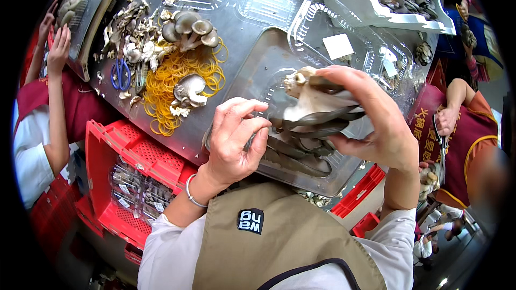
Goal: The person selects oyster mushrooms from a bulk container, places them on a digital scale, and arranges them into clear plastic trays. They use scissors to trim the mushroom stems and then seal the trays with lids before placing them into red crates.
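Observation:
My right hand (375, 125) grips a cluster of oyster mushrooms (322, 102) with grey caps and pale stems, its cut base turned to the left. Just left of that cluster is my left hand (240, 141), with fingers curled and slightly apart; I see nothing in it. Beneath the cluster, more oyster mushrooms (296, 157) lie in what looks like a clear plastic punnet, partly hidden by my hands. The punnet rests on a shallow metal tray (262, 54).
Left on the metal table (238, 50) are yellow rubber bands (161, 88), blue-handled scissors (120, 73) and mushroom trimmings (129, 28). Open plastic punnets (318, 16) and a white foam box (375, 12) stand beyond. Red crates (105, 133) stand below. Co-workers' hands (59, 50) work at both sides.

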Tool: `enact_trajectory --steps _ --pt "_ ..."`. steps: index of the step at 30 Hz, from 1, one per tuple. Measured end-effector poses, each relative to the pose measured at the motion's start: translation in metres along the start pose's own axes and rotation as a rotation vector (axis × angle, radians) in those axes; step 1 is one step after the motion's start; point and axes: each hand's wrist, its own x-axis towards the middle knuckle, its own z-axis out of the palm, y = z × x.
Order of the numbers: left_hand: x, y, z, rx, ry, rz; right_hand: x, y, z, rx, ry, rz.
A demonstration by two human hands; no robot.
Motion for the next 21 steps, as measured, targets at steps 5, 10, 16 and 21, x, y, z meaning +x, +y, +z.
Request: enact_trajectory --steps 5,10,16,21 --pt "-0.007 -0.009 0.0 -0.115 0.011 -0.025 0.017 0.004 0.01 -0.102 -0.145 0.052" --pt "-0.009 -0.011 -0.002 -0.05 -0.031 0.048 0.017 0.006 0.009 0.028 -0.037 0.161" --pt "-0.003 -0.004 -0.008 -0.1 -0.143 -0.028 0.004 0.001 0.021 0.066 0.103 0.281" --pt "-0.003 -0.007 -0.007 -0.139 -0.215 -0.006 0.001 -0.006 0.037 -0.156 0.232 0.151"
